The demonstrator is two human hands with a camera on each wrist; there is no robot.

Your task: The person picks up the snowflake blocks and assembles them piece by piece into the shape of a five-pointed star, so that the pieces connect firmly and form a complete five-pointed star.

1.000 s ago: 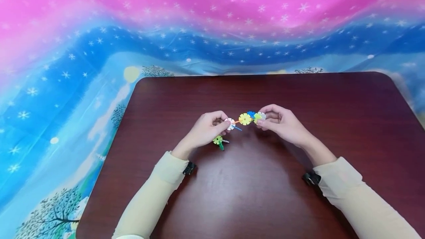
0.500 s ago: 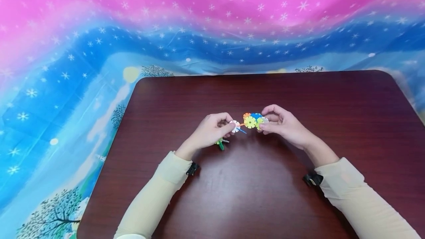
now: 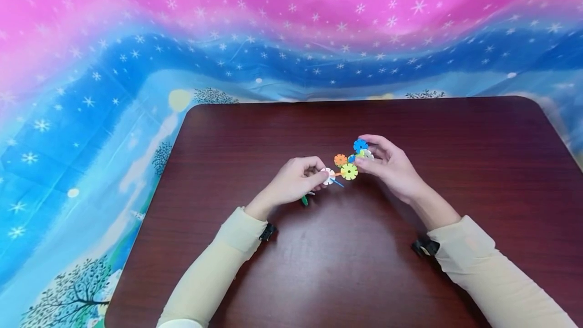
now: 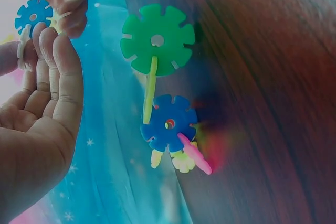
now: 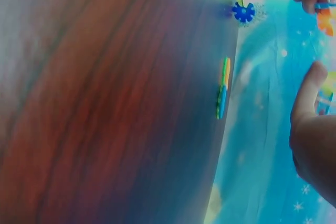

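"What is showing furthest left?"
"The left hand [image 3: 295, 180]. A green piece [image 3: 304, 200] is peeking out at its near side, seemingly resting on the surface [image 3: 296, 267]."
"And the white disc [image 3: 330, 176]?"
"It's looking light, thin and stiff, plastic I'm guessing, perhaps a little slick. I'm favouring its flat faces near the rim for taking hold."
"How is that grip standing?"
"Thumb and forefinger are pinching the white disc, their tips sitting close together. A blue edge-on disc [image 3: 337, 183] is sticking out toward the near right."
"What is filling the middle?"
"The disc chain [image 3: 349, 174] is hanging between both hands, above the surface. An orange edge-on disc [image 3: 338, 173] is bridging white to a yellow disc [image 3: 349, 170]; a round orange disc [image 3: 340, 159] is sitting just on the far side. The slots are probably holding by friction, so twisting is risking a loose joint."
"And on the right?"
"A blue disc [image 3: 360, 146] is standing at the forefinger tip. The right hand [image 3: 391, 163] is holding the chain's right end between thumb and fingers, opening wider than the left. Which disc the thumb is pressing, I'm not managing to tell."
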